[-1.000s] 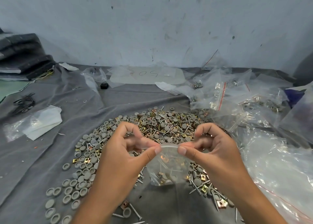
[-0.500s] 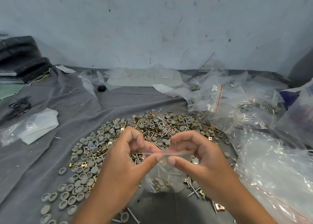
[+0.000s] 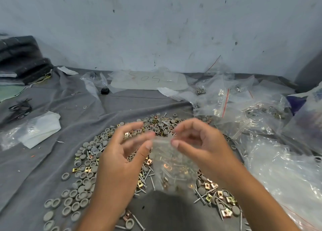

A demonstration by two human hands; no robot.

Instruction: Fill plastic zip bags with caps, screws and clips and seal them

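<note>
A small clear zip bag [image 3: 174,169] with screws, caps and copper clips inside hangs between my hands above the pile. My right hand [image 3: 205,148] pinches its top right corner, thumb in front and curled fingers behind. My left hand [image 3: 122,157] is blurred; its fingers are spread and loosened, and the thumb tip lies at the bag's top left edge. Beneath them on the grey cloth [image 3: 52,161] lies the pile: grey caps [image 3: 81,183], screws [image 3: 146,176] and brass clips [image 3: 226,199].
Filled and empty zip bags [image 3: 224,100] are heaped at the right, with a large crumpled clear sheet [image 3: 282,169] at the near right. A white packet [image 3: 40,127] and black ties [image 3: 20,108] lie at the left. The wall stands behind.
Both hands were pinching the bag's top edge with thumbs close together. Now they have moved apart and up, and the left hand's fingers have loosened from the bag.
</note>
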